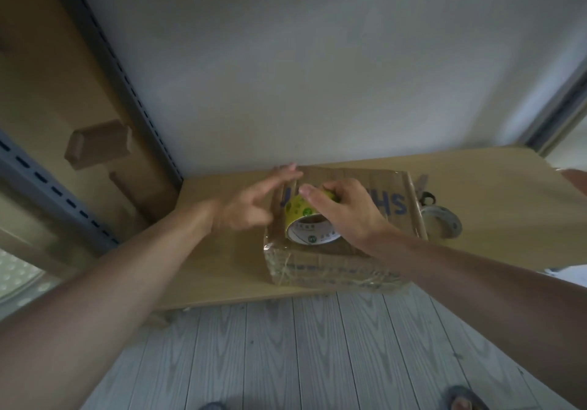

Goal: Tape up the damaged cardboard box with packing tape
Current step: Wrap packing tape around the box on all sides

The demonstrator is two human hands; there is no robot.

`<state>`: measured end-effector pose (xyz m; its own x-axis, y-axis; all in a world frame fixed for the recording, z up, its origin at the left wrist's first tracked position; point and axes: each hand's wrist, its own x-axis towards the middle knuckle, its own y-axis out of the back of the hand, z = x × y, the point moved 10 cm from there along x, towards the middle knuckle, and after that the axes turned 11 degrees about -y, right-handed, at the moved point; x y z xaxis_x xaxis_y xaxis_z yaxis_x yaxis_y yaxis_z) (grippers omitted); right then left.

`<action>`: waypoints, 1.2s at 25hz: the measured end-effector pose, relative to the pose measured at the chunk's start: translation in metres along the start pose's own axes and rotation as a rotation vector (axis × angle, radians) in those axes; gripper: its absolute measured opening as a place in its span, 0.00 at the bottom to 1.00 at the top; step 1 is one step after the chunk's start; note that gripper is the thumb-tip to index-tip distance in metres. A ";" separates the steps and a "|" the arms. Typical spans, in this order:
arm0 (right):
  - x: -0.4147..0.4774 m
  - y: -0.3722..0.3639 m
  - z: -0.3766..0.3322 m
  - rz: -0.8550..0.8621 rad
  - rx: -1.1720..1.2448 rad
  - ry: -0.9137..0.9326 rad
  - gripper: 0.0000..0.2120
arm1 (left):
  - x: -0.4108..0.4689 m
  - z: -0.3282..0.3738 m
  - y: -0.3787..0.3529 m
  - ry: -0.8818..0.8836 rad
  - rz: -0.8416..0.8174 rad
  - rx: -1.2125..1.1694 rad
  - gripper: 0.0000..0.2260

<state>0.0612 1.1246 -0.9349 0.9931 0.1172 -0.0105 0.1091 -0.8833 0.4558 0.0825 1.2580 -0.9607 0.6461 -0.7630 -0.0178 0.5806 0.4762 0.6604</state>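
Observation:
A brown cardboard box (346,263) with blue lettering lies on a low wooden table (222,269); shiny tape strips cover its front face and corner. My right hand (346,209) grips a yellow-and-green roll of packing tape (306,222) on the box's top. My left hand (254,199) is blurred, its fingers stretched out flat over the box's far left top edge, beside the roll.
A second, pale tape roll (443,222) and dark-handled scissors (425,195) lie on the table right of the box. A grey metal shelf post (127,91) and stacked cardboard (98,147) stand at left. A white wall is behind; grey plank floor below.

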 end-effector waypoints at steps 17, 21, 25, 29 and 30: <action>-0.034 0.154 0.039 0.010 -0.689 -0.013 0.27 | -0.001 -0.020 -0.044 -0.118 0.120 0.409 0.52; -0.050 0.164 0.085 0.003 -0.703 -0.056 0.32 | 0.002 -0.022 -0.044 -0.148 0.136 0.440 0.53; -0.056 0.167 0.105 0.025 -0.786 -0.077 0.28 | 0.002 -0.020 -0.044 -0.166 0.153 0.448 0.52; -0.056 0.166 0.114 0.048 -0.813 -0.095 0.29 | 0.003 -0.019 -0.043 -0.176 0.156 0.444 0.52; -0.056 0.166 0.115 0.054 -0.801 -0.093 0.30 | 0.003 -0.019 -0.044 -0.173 0.155 0.447 0.52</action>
<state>0.0293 0.9188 -0.9609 0.9995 0.0148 -0.0280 0.0311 -0.2889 0.9569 0.0684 1.2432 -1.0039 0.5940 -0.7777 0.2056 0.1909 0.3845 0.9031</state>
